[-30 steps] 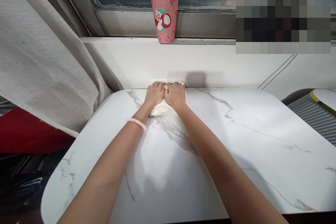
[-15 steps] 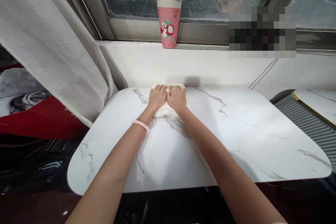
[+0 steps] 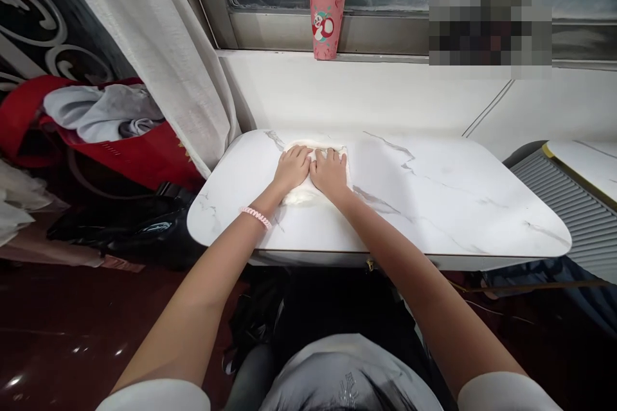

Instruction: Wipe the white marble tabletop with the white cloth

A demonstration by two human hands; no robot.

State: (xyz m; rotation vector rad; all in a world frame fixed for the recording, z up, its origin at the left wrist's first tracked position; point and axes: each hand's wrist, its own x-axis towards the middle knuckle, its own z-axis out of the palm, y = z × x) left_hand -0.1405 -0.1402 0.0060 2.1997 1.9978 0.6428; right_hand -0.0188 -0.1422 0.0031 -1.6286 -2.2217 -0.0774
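Note:
A folded cream-white cloth [image 3: 308, 193] lies on the white marble-patterned table [image 3: 463, 199], left of its middle and a little in from the wall side. My left hand [image 3: 292, 169] rests flat on the cloth, fingers stretched forward. Beside it, my right hand [image 3: 330, 171] presses down on the same cloth with its fingers laid out over it. The thumbs are close together between the hands. Both palms hide part of the cloth. A pink coiled band [image 3: 256, 217] circles my left wrist.
A pink paper cup [image 3: 328, 24] with a red straw stands on the window ledge. A pale curtain [image 3: 159, 45] hangs at left, beside a red bag [image 3: 144, 164] holding grey cloth. A ribbed grey panel [image 3: 563, 199] stands at right. A pixelated patch covers part of the window.
Both hands and the cloth have come back from the table's wall edge toward me. The view has shifted, bringing the table's front edge and my shirt into sight.

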